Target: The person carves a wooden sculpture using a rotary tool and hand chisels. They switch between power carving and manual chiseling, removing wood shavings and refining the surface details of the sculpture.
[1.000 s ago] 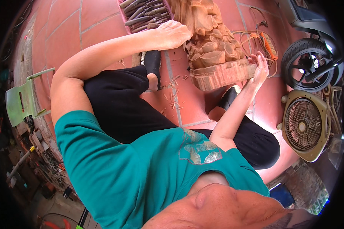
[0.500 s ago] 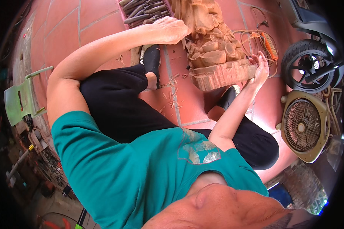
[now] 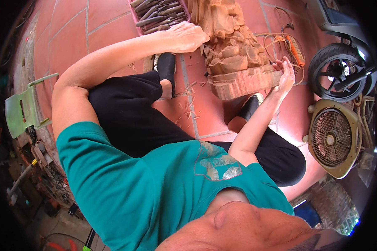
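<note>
A brown wood carving [image 3: 234, 52] with deep folds and rounded shapes lies on the floor in front of me, its flat, pale base [image 3: 244, 83] nearest to me. My left hand [image 3: 187, 37] is closed in a fist at the carving's left side. A thin dark tip shows below its fingers, but what the fist holds is hidden. At the right end of the base is my right hand [image 3: 285, 76], thumb low and fingers curled about the corner, holding the wood. Thin wood chips [image 3: 190, 102] are scattered on the tiles between my feet.
A pink basket [image 3: 134, 16] of dark-handled tools stands beyond my left hand. On the right are an orange power strip [image 3: 295, 51] with looped cords, a motorbike wheel [image 3: 341, 72] and a box fan [image 3: 331, 139]. A green plastic chair [image 3: 21, 109] stands far left.
My left fist has shifted very slightly to the right and toward me along the carving's side. The right hand and the carving look unmoved.
</note>
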The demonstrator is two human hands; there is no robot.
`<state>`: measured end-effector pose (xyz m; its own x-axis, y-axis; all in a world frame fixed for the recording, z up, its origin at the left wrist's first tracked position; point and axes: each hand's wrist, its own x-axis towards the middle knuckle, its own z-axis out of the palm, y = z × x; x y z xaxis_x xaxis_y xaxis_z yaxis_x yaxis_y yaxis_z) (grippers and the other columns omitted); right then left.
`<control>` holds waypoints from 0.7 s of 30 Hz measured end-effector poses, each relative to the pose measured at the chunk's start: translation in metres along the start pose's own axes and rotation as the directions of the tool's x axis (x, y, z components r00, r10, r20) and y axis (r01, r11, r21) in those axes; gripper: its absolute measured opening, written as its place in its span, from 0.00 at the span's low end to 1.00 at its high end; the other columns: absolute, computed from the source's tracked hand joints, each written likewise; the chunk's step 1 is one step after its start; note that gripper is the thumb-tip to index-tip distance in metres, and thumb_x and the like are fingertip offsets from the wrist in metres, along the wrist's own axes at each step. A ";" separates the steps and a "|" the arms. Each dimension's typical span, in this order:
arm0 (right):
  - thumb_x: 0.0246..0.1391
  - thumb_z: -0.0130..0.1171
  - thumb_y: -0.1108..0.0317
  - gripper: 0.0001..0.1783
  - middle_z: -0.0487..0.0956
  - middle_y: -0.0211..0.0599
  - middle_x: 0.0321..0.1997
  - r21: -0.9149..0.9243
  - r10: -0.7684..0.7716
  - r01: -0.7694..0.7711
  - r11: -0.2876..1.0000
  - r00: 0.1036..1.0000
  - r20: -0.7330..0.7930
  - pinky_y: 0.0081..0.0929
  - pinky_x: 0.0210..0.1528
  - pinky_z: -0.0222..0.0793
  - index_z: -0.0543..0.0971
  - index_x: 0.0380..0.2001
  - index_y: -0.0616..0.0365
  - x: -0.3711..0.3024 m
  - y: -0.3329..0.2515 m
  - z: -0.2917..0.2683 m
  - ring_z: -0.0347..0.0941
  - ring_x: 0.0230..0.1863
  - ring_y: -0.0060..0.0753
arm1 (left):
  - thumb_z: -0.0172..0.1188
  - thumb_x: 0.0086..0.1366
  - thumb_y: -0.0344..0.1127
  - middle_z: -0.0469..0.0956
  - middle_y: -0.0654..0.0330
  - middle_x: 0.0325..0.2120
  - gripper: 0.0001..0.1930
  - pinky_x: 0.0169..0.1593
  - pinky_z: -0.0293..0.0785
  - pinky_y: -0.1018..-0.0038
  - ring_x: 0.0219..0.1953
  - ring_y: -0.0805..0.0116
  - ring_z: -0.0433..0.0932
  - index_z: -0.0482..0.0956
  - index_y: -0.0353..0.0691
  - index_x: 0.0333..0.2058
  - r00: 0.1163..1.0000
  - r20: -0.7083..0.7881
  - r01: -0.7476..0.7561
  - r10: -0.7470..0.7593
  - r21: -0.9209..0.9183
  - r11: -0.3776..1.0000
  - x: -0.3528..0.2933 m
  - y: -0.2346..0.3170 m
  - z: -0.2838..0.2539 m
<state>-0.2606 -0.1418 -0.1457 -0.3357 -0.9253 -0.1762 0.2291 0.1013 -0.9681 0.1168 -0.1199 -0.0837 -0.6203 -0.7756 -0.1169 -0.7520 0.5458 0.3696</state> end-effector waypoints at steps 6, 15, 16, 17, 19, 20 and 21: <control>0.62 0.58 0.70 0.12 0.83 0.42 0.33 0.003 0.005 -0.004 1.000 1.000 -0.017 0.23 0.32 0.75 0.79 0.47 0.62 -0.002 -0.002 0.003 0.80 0.28 0.30 | 0.55 0.57 0.28 0.75 0.46 0.19 0.04 0.28 0.72 0.56 0.25 0.45 0.77 0.74 0.34 0.30 0.978 -0.129 -0.150 0.167 0.133 0.980 0.004 0.004 0.011; 0.62 0.57 0.70 0.12 0.83 0.42 0.33 0.007 0.002 -0.002 1.000 1.000 -0.004 0.23 0.32 0.75 0.79 0.47 0.62 -0.001 -0.001 0.003 0.80 0.28 0.30 | 0.54 0.59 0.30 0.72 0.49 0.15 0.07 0.25 0.70 0.56 0.23 0.46 0.76 0.75 0.35 0.35 0.963 -0.100 -0.237 0.250 0.131 0.963 -0.001 0.000 0.017; 0.63 0.57 0.70 0.12 0.83 0.42 0.33 0.002 -0.002 0.002 1.000 1.000 -0.001 0.23 0.32 0.76 0.79 0.47 0.62 -0.001 -0.001 0.003 0.80 0.28 0.30 | 0.53 0.59 0.30 0.72 0.48 0.15 0.06 0.25 0.69 0.56 0.22 0.46 0.76 0.74 0.35 0.35 0.964 -0.111 -0.226 0.239 0.125 0.966 -0.001 0.000 0.017; 0.63 0.57 0.70 0.12 0.83 0.42 0.33 -0.005 -0.003 0.003 1.000 1.000 0.000 0.23 0.33 0.76 0.78 0.47 0.62 -0.001 0.000 0.002 0.80 0.28 0.30 | 0.53 0.59 0.30 0.72 0.48 0.15 0.06 0.25 0.69 0.55 0.22 0.45 0.76 0.74 0.35 0.34 0.966 -0.121 -0.215 0.228 0.114 0.970 -0.001 0.002 0.014; 0.63 0.57 0.69 0.12 0.83 0.42 0.33 0.003 -0.004 0.004 1.000 1.000 0.003 0.23 0.33 0.76 0.79 0.47 0.62 0.001 -0.002 -0.001 0.80 0.28 0.30 | 0.53 0.58 0.31 0.78 0.47 0.23 0.06 0.30 0.76 0.56 0.28 0.46 0.80 0.77 0.37 0.29 0.995 -0.032 -0.092 0.092 -0.003 0.996 0.003 0.000 0.005; 0.63 0.57 0.69 0.12 0.83 0.42 0.33 0.013 0.000 0.000 1.000 1.000 0.010 0.23 0.33 0.76 0.79 0.47 0.62 0.001 -0.001 0.001 0.80 0.28 0.30 | 0.53 0.58 0.30 0.77 0.47 0.22 0.05 0.29 0.75 0.56 0.28 0.46 0.80 0.77 0.37 0.30 0.995 -0.052 -0.080 0.082 0.031 0.996 0.002 -0.003 0.006; 0.63 0.57 0.69 0.12 0.83 0.43 0.33 0.005 0.004 -0.004 1.000 1.000 0.004 0.23 0.33 0.76 0.79 0.47 0.62 0.000 -0.001 0.002 0.80 0.28 0.30 | 0.53 0.58 0.29 0.77 0.46 0.22 0.05 0.29 0.75 0.56 0.28 0.46 0.80 0.77 0.37 0.30 0.995 -0.072 -0.067 0.072 0.064 0.996 0.000 -0.007 0.008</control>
<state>-0.2590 -0.1421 -0.1444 -0.3312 -0.9263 -0.1793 0.2350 0.1031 -0.9665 0.1200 -0.1215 -0.0939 -0.6551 -0.7552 -0.0230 -0.7213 0.6161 0.3166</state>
